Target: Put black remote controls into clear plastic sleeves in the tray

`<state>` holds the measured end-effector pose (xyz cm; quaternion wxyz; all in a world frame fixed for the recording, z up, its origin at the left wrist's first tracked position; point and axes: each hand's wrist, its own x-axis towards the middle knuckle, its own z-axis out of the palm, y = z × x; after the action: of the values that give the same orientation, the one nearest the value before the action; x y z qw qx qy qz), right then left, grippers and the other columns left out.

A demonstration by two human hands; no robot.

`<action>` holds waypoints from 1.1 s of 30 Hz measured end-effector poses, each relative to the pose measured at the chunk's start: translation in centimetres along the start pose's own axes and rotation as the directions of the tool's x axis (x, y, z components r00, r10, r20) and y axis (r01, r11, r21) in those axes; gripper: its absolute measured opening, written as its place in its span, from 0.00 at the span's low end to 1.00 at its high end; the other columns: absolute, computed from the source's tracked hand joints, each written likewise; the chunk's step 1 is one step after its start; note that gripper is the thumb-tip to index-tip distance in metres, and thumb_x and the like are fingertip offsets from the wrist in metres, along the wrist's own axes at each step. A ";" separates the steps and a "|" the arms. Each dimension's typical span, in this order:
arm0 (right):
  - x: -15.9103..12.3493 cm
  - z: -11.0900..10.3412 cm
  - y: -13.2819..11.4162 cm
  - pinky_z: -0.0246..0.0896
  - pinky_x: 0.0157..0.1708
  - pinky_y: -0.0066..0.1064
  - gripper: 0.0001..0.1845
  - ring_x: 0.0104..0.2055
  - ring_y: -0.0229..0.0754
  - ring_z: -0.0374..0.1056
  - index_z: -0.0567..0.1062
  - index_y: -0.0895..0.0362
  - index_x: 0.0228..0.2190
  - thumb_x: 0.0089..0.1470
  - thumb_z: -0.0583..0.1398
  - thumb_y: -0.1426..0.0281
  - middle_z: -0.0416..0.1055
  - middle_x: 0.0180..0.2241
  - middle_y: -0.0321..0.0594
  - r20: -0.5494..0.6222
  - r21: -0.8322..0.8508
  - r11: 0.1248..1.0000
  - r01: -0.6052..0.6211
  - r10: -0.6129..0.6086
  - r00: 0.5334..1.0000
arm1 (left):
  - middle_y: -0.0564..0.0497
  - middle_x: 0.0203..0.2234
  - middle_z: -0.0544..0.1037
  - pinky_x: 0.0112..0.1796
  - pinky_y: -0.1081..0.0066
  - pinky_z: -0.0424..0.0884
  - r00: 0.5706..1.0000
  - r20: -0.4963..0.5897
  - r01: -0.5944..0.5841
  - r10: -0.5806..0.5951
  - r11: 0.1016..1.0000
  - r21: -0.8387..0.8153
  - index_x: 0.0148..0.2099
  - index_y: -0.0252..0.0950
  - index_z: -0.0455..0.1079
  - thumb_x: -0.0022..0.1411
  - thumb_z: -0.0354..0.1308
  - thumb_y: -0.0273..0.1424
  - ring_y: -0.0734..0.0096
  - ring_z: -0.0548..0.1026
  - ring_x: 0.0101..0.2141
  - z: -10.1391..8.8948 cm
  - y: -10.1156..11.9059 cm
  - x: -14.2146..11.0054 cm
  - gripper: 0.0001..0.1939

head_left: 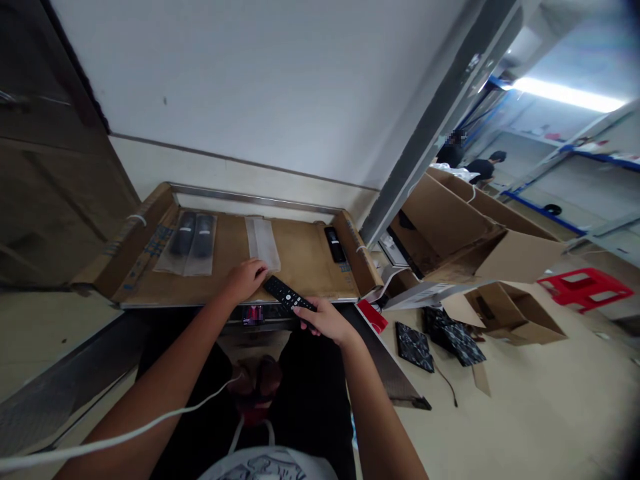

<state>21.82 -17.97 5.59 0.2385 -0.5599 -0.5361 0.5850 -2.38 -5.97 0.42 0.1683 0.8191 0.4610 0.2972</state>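
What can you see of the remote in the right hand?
The remote is a slim black bar, seemingly plastic, with small light-marked buttons facing up. It slants from upper left to lower right, over the front edge of the cardboard-lined shelf. The right hand grips its lower end; the left hand is near its upper end, contact unclear.

On the tabletop (227,283) in front of me, the two bagged remotes (193,240) lie side by side toward the left end, the plastic sleeve (263,243) lies near the middle, behind my left hand (247,277), and the loose remote (335,245) lies at the right end, just beside the raised side edge. My right hand (323,319) holds the button remote (287,295) over the front edge, its far end pointing toward my left hand, with the phone (253,315) below and between my hands. Right of the tabletop stands the large open box (450,227), and on the floor beyond is the stool (585,288).
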 end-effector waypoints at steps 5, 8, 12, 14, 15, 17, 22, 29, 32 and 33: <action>1.1 -0.2 -0.8 0.44 0.12 0.21 0.21 0.14 0.28 0.53 0.72 0.57 0.31 0.54 0.65 0.51 0.69 0.20 0.31 -0.016 0.059 0.998 0.007 -0.006 1.000 | 0.47 0.37 0.79 0.42 0.64 0.69 1.000 -0.004 -0.002 0.002 0.999 -0.044 0.39 0.39 0.74 0.69 0.52 0.33 0.60 0.76 0.38 -0.1 -0.1 -0.1 0.10; 1.6 -0.2 -0.9 0.42 0.12 0.22 0.22 0.14 0.28 0.53 0.72 0.58 0.30 0.53 0.66 0.51 0.68 0.19 0.31 -0.031 0.101 0.995 -0.005 0.008 1.000 | 0.47 0.38 0.79 0.44 0.63 0.70 1.000 -0.019 -0.009 0.008 0.996 -0.090 0.40 0.39 0.74 0.69 0.52 0.32 0.61 0.76 0.40 -0.2 -0.1 -0.1 0.10; 2.0 -0.2 -0.6 0.43 0.12 0.21 0.22 0.14 0.28 0.53 0.71 0.58 0.30 0.52 0.66 0.51 0.68 0.19 0.31 -0.071 0.128 0.992 -0.007 0.016 0.997 | 0.45 0.40 0.78 0.46 0.63 0.70 0.998 -0.044 -0.057 0.051 0.988 -0.140 0.43 0.37 0.75 0.70 0.50 0.32 0.61 0.76 0.41 0.0 -0.3 -0.1 0.11; 2.1 -0.1 -0.5 0.43 0.12 0.21 0.22 0.14 0.28 0.53 0.72 0.58 0.31 0.52 0.66 0.51 0.68 0.19 0.31 -0.081 0.136 0.991 -0.002 0.013 0.997 | 0.45 0.41 0.78 0.47 0.62 0.70 0.996 -0.055 -0.082 0.074 0.984 -0.160 0.44 0.37 0.74 0.70 0.49 0.31 0.61 0.76 0.42 0.0 -0.4 -0.2 0.12; 2.2 0.0 -0.5 0.43 0.12 0.21 0.22 0.14 0.28 0.53 0.72 0.58 0.31 0.52 0.66 0.51 0.68 0.19 0.31 -0.087 0.143 0.990 -0.002 0.014 0.996 | 0.44 0.41 0.78 0.48 0.62 0.70 0.995 -0.065 -0.090 0.080 0.982 -0.166 0.45 0.36 0.74 0.71 0.49 0.31 0.61 0.76 0.43 0.0 -0.4 -0.2 0.12; 2.4 0.3 -0.4 0.43 0.12 0.22 0.23 0.14 0.28 0.53 0.72 0.58 0.33 0.51 0.66 0.50 0.68 0.19 0.30 -0.104 0.159 0.987 -0.001 0.018 0.994 | 0.44 0.42 0.78 0.48 0.62 0.70 0.993 -0.086 -0.094 0.081 0.981 -0.170 0.47 0.36 0.73 0.71 0.49 0.31 0.62 0.76 0.43 0.0 -0.3 -0.2 0.12; 3.0 1.3 -0.4 0.42 0.12 0.21 0.24 0.14 0.29 0.52 0.71 0.56 0.35 0.50 0.66 0.49 0.66 0.18 0.28 -0.143 0.220 0.975 0.037 -0.005 0.990 | 0.45 0.42 0.78 0.48 0.63 0.71 0.992 -0.123 -0.057 0.038 0.987 -0.153 0.47 0.37 0.72 0.71 0.49 0.31 0.61 0.76 0.44 -0.1 -0.2 -0.4 0.11; 4.1 3.4 -0.5 0.43 0.12 0.20 0.25 0.16 0.31 0.55 0.71 0.55 0.40 0.52 0.64 0.48 0.63 0.18 0.26 -0.191 0.238 0.965 0.114 -0.069 0.979 | 0.45 0.41 0.78 0.49 0.62 0.70 0.983 -0.184 -0.026 -0.003 0.988 -0.152 0.47 0.36 0.71 0.71 0.48 0.31 0.61 0.75 0.44 0.0 -0.3 -0.4 0.10; 4.5 4.1 -1.0 0.46 0.12 0.20 0.26 0.19 0.32 0.60 0.72 0.54 0.45 0.52 0.65 0.50 0.63 0.22 0.27 -0.210 0.226 0.962 0.153 -0.105 0.972 | 0.45 0.42 0.78 0.48 0.63 0.71 0.981 -0.196 -0.027 -0.008 0.984 -0.174 0.47 0.37 0.71 0.72 0.48 0.33 0.62 0.76 0.44 -0.1 -0.2 -0.5 0.11; 4.6 4.3 -1.1 0.47 0.12 0.20 0.26 0.20 0.32 0.61 0.72 0.54 0.47 0.53 0.65 0.51 0.64 0.24 0.28 -0.213 0.219 0.962 0.164 -0.117 0.970 | 0.46 0.42 0.78 0.48 0.63 0.71 0.979 -0.206 -0.042 0.003 0.982 -0.186 0.47 0.37 0.71 0.72 0.48 0.33 0.62 0.76 0.44 -0.2 -0.2 -0.6 0.11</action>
<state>16.33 -15.17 3.89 0.3963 -0.5435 -0.4751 0.5673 -2.84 -6.45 0.25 0.1939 0.7695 0.4361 0.4243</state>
